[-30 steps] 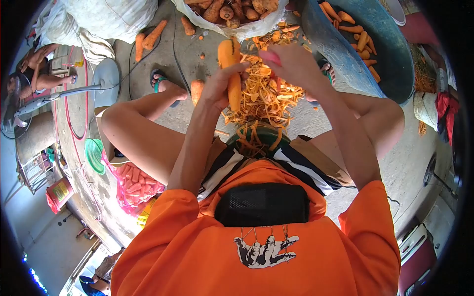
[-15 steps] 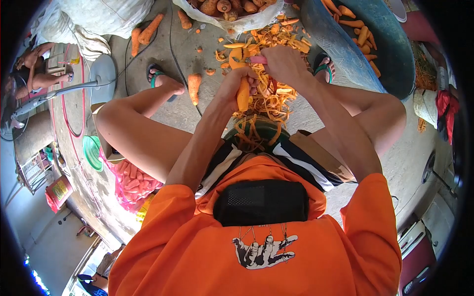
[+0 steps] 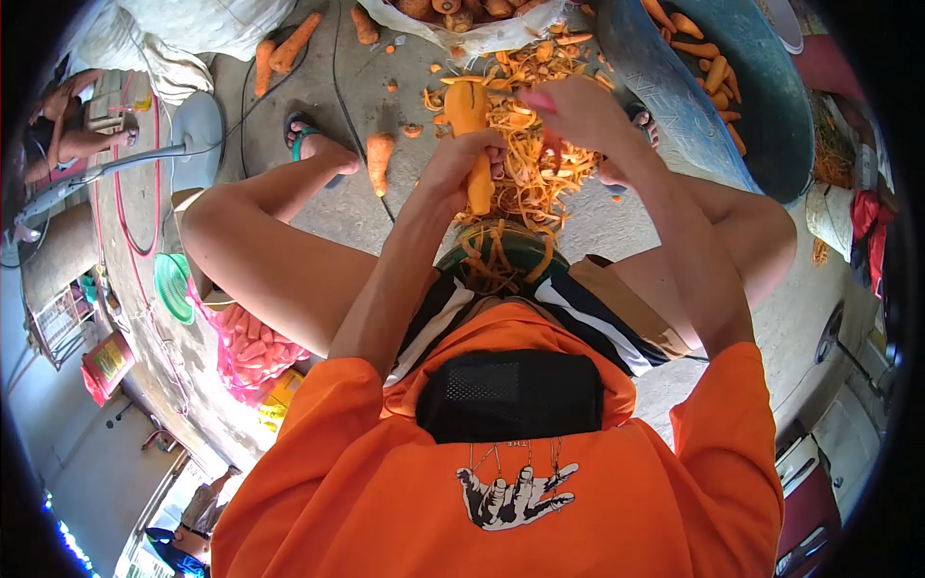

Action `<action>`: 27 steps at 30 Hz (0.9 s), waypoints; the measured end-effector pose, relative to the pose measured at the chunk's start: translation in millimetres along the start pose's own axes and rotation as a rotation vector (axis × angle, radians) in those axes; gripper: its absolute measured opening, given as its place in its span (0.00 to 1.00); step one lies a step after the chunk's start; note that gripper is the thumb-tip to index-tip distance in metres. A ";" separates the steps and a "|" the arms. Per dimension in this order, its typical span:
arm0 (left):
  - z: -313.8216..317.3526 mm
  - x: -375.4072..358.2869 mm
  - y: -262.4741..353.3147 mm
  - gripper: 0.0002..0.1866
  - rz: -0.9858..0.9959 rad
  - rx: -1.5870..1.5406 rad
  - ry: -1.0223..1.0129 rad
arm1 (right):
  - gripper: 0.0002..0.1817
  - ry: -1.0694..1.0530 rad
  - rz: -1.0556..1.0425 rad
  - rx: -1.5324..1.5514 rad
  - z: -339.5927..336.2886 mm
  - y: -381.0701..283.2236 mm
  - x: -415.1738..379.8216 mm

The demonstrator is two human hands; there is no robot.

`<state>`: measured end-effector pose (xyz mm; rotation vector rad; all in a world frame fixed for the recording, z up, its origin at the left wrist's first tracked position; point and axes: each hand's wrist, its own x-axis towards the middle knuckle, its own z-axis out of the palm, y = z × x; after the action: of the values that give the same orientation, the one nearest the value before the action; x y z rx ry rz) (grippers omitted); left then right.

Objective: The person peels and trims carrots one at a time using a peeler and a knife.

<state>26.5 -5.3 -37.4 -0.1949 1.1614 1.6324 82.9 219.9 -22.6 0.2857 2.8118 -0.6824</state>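
My left hand is wrapped around the lower half of a large carrot, whose thick end points away from me. A dark line runs across that thick end. Just right of the carrot, my right hand is closed on a pink-handled peeler; its working end is blurred. Beneath both hands lies a heap of orange peelings on the concrete floor. More strips hang over a dark green rounded container between my thighs.
Loose carrots lie left of the peelings. A white sack of unpeeled carrots stands ahead. At right is a blue tub with peeled carrots. A pink mesh bag, fan and cables are leftward. Another person sits far left.
The carrot's thick end has come clear of the peeler and shows more fully. My right hand with the peeler has moved right, away from the carrot.
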 end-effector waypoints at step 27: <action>17.0 -16.8 -10.1 0.07 0.095 0.336 0.015 | 0.20 -0.111 0.336 -0.255 6.1 103.1 18.9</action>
<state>48.6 -3.9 -23.9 0.0645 1.4548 1.4915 91.0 309.5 -76.8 0.6302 2.6148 -0.2541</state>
